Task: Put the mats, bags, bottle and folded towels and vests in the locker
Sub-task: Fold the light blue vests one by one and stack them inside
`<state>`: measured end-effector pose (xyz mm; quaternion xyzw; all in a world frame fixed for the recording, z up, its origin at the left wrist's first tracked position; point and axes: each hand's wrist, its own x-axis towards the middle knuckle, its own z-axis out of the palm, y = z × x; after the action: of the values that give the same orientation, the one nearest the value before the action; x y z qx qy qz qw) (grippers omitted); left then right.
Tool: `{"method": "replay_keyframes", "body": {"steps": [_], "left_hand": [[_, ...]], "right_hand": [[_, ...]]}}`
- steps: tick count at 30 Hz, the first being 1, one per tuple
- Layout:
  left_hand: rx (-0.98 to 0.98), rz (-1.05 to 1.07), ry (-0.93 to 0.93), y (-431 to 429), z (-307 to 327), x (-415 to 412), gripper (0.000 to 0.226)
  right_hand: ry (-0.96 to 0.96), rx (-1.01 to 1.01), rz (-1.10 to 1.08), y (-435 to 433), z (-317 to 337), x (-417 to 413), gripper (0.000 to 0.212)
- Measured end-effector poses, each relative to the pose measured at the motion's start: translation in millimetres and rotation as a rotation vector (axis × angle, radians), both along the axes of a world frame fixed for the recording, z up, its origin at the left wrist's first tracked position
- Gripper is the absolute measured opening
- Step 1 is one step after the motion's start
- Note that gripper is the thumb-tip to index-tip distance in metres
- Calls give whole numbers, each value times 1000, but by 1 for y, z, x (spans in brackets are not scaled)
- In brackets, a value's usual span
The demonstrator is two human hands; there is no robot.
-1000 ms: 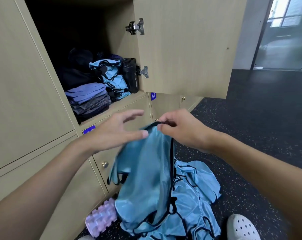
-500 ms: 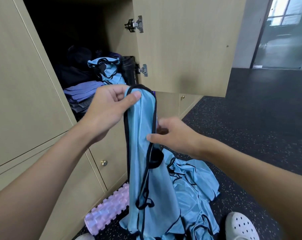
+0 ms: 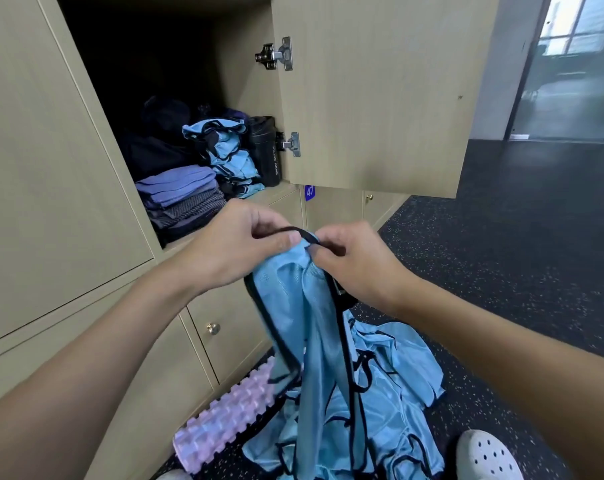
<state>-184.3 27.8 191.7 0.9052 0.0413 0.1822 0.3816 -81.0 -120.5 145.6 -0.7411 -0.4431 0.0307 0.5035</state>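
Centre frame: left hand point(image 3: 231, 247) and right hand point(image 3: 349, 258) both pinch the black-trimmed top edge of a blue vest point(image 3: 304, 306), letting it hang straight, likely for folding. Locker point(image 3: 175, 161) open, upper left.

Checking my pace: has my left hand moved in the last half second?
Yes: the left hand sank from beside the towels to below them, nearer the right hand.

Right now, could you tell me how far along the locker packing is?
Done: folded towels, a stack of blue vests and the black bottle sit in the locker. In hand: left hand and right hand pinch the top of one vest. Left: a heap of vests on the floor, unfolded.
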Motion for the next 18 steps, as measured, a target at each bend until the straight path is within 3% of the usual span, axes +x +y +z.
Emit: {"method": "replay_keyframes", "body": {"steps": [6,9,12,14,16,18], "left_hand": [[-38,160,-265,6,10,1,17],[-58,217,-366,15,15,1,18],[-48,264,-411,22,18,-2,21],[-40,288,-427,22,20,-3,19],[-44,290,-443,21,22,-5,15],[-31,300,-467,23,24,-5,13]], "right_hand": [[28,-86,1,-1,-3,-4,10],[38,-174,2,-1,-5,-5,22],[192,-92,47,2,-5,-7,21],[357,-28,117,3,-7,-11,45],[392,-89,133,4,-10,-14,62],[346,-168,153,7,-13,-14,51]]}}
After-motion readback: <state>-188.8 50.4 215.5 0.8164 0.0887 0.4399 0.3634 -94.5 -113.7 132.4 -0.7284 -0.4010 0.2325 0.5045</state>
